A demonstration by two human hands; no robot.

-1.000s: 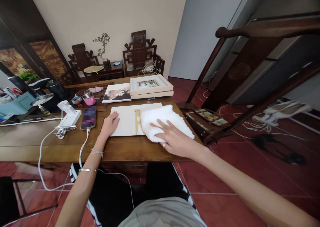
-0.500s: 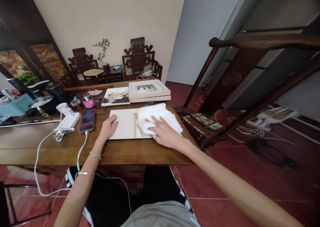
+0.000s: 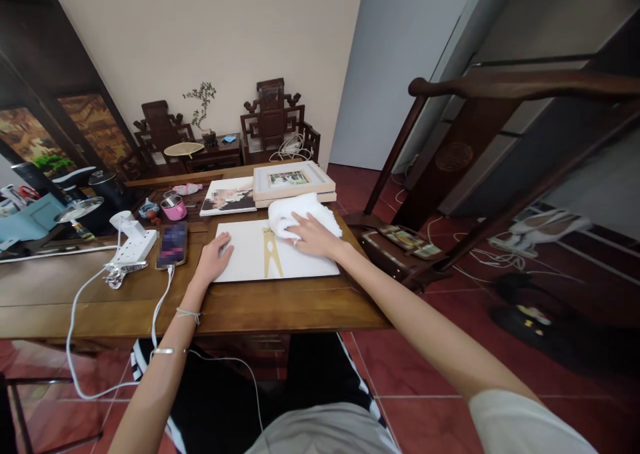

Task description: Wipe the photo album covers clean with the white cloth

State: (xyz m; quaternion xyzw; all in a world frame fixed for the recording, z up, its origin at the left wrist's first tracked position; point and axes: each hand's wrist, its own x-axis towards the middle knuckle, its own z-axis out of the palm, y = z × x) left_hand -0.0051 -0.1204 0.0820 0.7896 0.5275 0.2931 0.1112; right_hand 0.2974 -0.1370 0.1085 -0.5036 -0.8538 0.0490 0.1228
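Observation:
A white board [image 3: 250,257] with a tan stand piece on it lies flat on the wooden table [image 3: 280,304]. My left hand [image 3: 215,257] rests flat on the board's left edge, fingers stretched out. My right hand [image 3: 311,235] presses down on a bunched white towel [image 3: 295,213] at the board's far right corner, fingers spread over the cloth.
Stacked picture frames [image 3: 293,181] and an unframed print [image 3: 227,196] lie behind the board. A phone [image 3: 173,244] on a cable, a white power strip [image 3: 131,247] and a pink cup [image 3: 175,207] sit to the left. A dark wooden rack [image 3: 450,154] stands right of the table.
My right hand has slid the towel from the board's near right corner up and leftward to its far edge. The left hand has stayed in place.

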